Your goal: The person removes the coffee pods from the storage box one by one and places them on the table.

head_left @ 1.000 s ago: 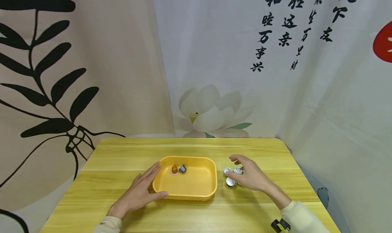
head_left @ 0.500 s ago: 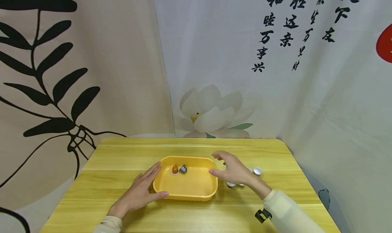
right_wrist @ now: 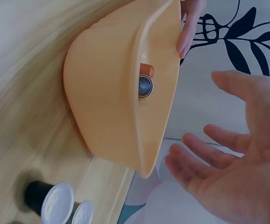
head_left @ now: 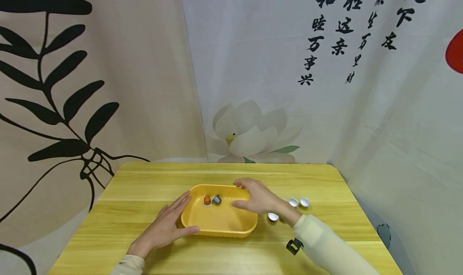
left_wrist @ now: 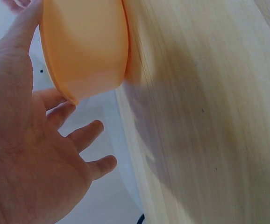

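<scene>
Right hand (head_left: 255,198) relaxed, empty, palm hovering over the yellow tray (head_left: 231,225). Left hand (head_left: 164,226) flat against the tray's left rim, grasping nothing. Two capsules (head_left: 211,200) inside.

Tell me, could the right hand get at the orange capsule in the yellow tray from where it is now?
Probably yes. The right hand hovers open over the yellow tray, which has no lid, and the orange capsule sits exposed with only the grey capsule beside it. The left hand rests on the tray's outer edge, out of the way.
</scene>
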Demonstrator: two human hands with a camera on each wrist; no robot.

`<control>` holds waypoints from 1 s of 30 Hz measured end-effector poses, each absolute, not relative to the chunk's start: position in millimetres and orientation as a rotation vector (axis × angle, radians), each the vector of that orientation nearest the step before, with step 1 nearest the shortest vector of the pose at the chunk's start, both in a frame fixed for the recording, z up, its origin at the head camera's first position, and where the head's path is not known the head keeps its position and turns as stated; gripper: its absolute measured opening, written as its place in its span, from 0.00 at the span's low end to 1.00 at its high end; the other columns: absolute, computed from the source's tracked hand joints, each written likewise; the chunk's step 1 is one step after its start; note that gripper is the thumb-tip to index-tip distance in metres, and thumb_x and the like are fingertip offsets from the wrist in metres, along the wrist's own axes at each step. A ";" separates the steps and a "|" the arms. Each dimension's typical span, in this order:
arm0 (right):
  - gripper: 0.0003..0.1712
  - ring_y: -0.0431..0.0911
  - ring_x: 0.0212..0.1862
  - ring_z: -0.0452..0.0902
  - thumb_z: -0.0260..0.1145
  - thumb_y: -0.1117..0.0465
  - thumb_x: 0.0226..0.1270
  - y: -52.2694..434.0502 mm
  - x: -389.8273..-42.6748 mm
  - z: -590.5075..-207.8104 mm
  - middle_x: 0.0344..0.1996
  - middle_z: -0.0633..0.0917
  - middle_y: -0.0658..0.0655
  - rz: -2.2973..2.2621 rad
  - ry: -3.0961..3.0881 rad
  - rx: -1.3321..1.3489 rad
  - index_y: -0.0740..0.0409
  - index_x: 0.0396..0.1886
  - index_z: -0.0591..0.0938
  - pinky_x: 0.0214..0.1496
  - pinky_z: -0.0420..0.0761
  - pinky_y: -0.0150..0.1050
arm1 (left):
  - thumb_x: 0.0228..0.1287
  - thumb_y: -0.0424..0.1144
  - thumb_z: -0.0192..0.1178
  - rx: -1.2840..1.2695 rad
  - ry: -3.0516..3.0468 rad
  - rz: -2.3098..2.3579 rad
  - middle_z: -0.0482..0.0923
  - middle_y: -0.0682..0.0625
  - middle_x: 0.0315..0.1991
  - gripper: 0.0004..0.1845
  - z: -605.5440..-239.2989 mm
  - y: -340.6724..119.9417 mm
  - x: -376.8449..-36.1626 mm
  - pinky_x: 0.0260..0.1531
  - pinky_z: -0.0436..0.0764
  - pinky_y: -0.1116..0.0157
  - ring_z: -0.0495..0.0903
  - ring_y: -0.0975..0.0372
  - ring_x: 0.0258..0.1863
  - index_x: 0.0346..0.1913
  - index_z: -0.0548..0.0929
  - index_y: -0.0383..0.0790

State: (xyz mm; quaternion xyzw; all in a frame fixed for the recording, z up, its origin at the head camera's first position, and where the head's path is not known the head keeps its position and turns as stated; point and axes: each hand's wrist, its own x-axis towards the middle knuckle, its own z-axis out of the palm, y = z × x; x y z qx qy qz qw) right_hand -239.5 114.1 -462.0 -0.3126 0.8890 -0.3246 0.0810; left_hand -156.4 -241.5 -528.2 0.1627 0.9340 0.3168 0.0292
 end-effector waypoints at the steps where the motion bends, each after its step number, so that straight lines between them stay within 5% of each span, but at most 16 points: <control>1: 0.41 0.64 0.73 0.82 0.76 0.45 0.77 111.1 -240.7 -462.2 0.73 0.85 0.65 -0.960 2.654 -0.950 0.62 0.80 0.78 0.75 0.83 0.64 | 0.71 0.70 0.73 0.501 2.881 0.975 0.48 0.47 0.95 0.61 -528.3 -241.8 -156.2 0.82 0.46 0.16 0.62 0.35 0.89 0.92 0.58 0.38; 17: 0.33 0.61 0.69 0.88 0.79 0.55 0.75 67.1 -259.9 -469.4 0.72 0.87 0.62 -0.727 2.589 -1.099 0.63 0.75 0.83 0.74 0.88 0.56 | 0.71 0.71 0.72 0.481 2.874 0.964 0.46 0.49 0.96 0.60 -529.2 -243.8 -156.2 0.83 0.47 0.17 0.62 0.36 0.89 0.92 0.58 0.41; 30: 0.33 0.57 0.79 0.80 0.77 0.56 0.78 44.7 -267.0 -481.6 0.76 0.85 0.60 -0.514 2.577 -1.149 0.62 0.77 0.82 0.86 0.79 0.52 | 0.72 0.70 0.71 0.491 2.863 0.983 0.45 0.49 0.96 0.60 -530.9 -244.6 -158.1 0.83 0.46 0.16 0.60 0.35 0.90 0.92 0.57 0.40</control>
